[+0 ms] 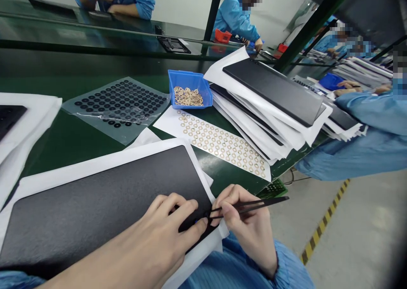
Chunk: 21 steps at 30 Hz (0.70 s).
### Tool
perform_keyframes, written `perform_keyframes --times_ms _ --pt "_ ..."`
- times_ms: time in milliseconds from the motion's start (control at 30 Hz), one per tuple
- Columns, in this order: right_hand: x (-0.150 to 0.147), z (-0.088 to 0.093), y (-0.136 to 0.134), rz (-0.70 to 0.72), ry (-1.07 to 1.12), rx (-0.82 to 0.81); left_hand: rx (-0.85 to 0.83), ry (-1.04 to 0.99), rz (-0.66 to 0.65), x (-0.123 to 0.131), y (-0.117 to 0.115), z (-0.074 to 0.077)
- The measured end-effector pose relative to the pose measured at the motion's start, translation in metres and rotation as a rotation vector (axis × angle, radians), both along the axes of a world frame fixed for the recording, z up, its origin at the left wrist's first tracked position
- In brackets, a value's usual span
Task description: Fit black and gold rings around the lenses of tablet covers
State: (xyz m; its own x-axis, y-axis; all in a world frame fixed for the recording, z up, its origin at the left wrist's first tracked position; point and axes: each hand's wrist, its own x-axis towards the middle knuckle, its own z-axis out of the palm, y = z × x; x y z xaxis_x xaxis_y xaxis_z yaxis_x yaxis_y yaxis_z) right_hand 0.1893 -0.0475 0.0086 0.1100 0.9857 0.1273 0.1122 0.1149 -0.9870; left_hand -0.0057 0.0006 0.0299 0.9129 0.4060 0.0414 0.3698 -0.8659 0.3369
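The left hand (171, 234) is lying palm down across the near right end of a black panel (111, 191), its fingers bending and standing apart; whether the thumb is pinning a small part, I cannot tell. The right hand (246, 225) is pinching black tweezers (270, 201) between thumb and fingers, and their tips are pointing left, close by the left thumb at the panel's right edge. The panel is resting on white paper (95, 167), which is showing along its far and right edges, in the near left of the scene.

Beyond it on the green table (79, 136), a clear sheet (121, 102) is carrying rows of black rings, and to its right a blue bin (187, 77) is holding loose tan rings. A white sheet (222, 143) of tan rings is slanting toward the near right, beside a stack (273, 90) of black panels and paper. More paper (38, 115) is lying at the far left. Across the table, a person in blue (235, 15) is leaning over near a red bin (222, 36), while another person's blue sleeve (365, 111) is reaching in at the right.
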Motion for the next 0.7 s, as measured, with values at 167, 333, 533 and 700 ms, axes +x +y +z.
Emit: perform_keyframes --times_ms 167,333,533,700 --pt "-0.004 0.002 0.000 -0.062 -0.040 0.030 0.016 -0.003 0.004 0.000 -0.001 0.000" --pt "-0.002 0.005 0.000 -0.020 -0.065 0.018 0.023 -0.011 0.006 0.000 0.000 -0.002" --pt "0.006 0.000 0.000 0.065 0.047 -0.039 -0.004 -0.011 -0.012 -0.002 0.002 0.001" --pt "0.014 -0.001 0.006 0.138 0.095 0.027 -0.020 -0.023 0.007 -0.001 0.002 0.002"
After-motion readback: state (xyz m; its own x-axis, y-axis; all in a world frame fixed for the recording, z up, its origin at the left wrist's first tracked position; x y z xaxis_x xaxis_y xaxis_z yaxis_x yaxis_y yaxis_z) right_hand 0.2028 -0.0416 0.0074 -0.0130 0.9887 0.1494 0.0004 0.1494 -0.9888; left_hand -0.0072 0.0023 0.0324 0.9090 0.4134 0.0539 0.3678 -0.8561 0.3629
